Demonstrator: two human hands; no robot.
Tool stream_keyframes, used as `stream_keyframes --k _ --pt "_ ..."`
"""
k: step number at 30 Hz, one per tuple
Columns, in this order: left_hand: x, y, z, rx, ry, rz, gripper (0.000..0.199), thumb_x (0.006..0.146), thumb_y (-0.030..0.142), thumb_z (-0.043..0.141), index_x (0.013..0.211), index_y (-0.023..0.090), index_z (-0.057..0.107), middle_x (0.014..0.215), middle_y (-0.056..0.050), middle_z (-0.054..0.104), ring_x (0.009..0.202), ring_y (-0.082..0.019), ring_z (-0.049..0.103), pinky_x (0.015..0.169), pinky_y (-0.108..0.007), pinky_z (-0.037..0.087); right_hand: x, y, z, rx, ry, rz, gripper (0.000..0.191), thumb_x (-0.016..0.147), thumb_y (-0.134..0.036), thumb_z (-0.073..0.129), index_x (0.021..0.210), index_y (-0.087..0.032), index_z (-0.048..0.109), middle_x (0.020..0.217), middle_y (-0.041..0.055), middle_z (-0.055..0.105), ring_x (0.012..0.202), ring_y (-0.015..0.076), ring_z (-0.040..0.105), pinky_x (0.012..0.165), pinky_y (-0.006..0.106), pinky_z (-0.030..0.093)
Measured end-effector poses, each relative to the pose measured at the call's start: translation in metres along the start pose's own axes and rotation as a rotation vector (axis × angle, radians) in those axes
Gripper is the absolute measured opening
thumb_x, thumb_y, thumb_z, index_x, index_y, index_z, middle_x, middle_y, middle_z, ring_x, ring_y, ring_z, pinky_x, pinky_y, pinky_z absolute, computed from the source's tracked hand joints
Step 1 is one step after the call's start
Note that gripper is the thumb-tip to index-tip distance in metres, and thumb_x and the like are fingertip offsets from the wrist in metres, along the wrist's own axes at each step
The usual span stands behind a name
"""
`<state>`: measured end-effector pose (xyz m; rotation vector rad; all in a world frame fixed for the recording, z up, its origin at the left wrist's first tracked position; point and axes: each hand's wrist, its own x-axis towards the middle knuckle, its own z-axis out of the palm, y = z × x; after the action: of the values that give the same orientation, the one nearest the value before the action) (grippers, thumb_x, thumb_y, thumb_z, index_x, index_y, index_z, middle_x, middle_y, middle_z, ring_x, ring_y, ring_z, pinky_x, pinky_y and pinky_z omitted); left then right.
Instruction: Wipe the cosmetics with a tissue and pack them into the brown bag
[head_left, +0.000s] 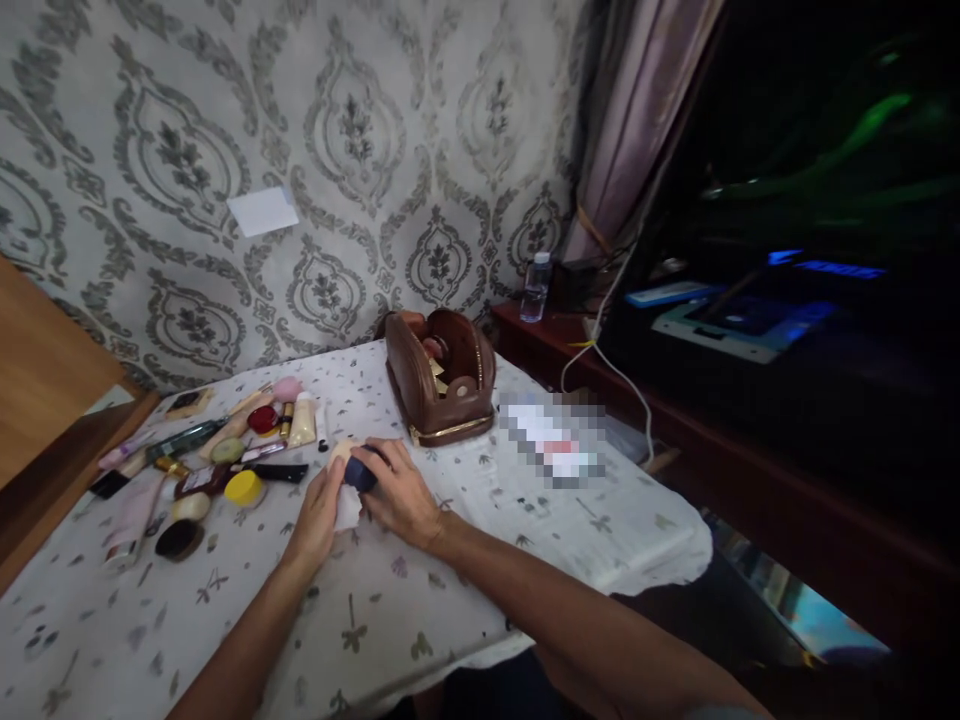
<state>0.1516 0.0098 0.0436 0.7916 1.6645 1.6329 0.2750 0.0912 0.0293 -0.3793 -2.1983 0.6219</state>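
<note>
Both hands meet over the table, in front of the bag. A small dark blue container [361,470], with a pale cream part beside it, sits between them. My right hand [401,495] has its fingers curled over the dark blue part. On the other side, my left hand [321,510] closes around the pale side, with a crumpled white tissue [347,508] showing below its fingers. The container's exact kind is hidden by the fingers. Just behind stands an unzipped brown cosmetic bag [454,405], with several items inside.
Several cosmetics lie to the left: a yellow-lidded jar [244,488], a dark round brush [180,538], a cream tube [303,420], a green bottle [187,440] and a pink tube [135,525]. A blurred-out packet [551,438] lies right. A clear bottle [535,288] stands on the dark red ledge [517,328].
</note>
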Motion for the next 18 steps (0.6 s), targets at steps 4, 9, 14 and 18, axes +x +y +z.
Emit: stream_keyframes --k 4,9,14,18 --pt "-0.001 -0.002 -0.005 0.214 0.033 0.153 0.054 0.084 0.063 0.055 0.11 0.018 0.069 0.125 -0.01 0.068 0.127 -0.026 0.054 0.111 -0.036 0.038 0.003 -0.003 -0.006 0.078 -0.034 0.014 0.061 0.072 -0.017 0.068 0.132 -0.023 0.053 0.124 0.0112 0.054 0.117 0.0274 0.049 0.103 0.046 0.045" --pt "0.0 -0.005 -0.015 0.389 0.198 0.127 0.064 0.078 0.075 0.046 0.089 0.016 0.068 0.104 -0.013 0.072 0.123 -0.032 0.056 0.111 -0.045 0.039 0.015 -0.013 -0.04 0.537 -0.047 0.204 0.058 0.069 -0.035 0.077 0.121 -0.02 0.06 0.111 0.0077 0.062 0.102 0.0235 0.06 0.09 0.038 0.051" --pt "-0.002 0.006 -0.007 0.398 0.161 0.07 0.053 0.073 0.069 0.054 0.077 0.019 0.069 0.091 -0.011 0.074 0.109 -0.033 0.063 0.099 -0.044 0.048 0.055 -0.014 -0.122 0.678 0.098 0.219 0.051 0.076 -0.038 0.072 0.121 -0.023 0.054 0.118 0.0065 0.061 0.104 0.0204 0.061 0.086 0.034 0.052" --pt "-0.004 0.011 0.001 0.377 0.086 -0.035 0.05 0.068 0.07 0.062 0.069 0.02 0.068 0.076 -0.005 0.072 0.086 -0.029 0.066 0.083 -0.039 0.054 0.115 0.009 -0.184 0.202 0.378 0.182 0.054 0.08 -0.037 0.067 0.126 -0.018 0.046 0.117 0.0083 0.061 0.105 0.0219 0.06 0.092 0.037 0.049"
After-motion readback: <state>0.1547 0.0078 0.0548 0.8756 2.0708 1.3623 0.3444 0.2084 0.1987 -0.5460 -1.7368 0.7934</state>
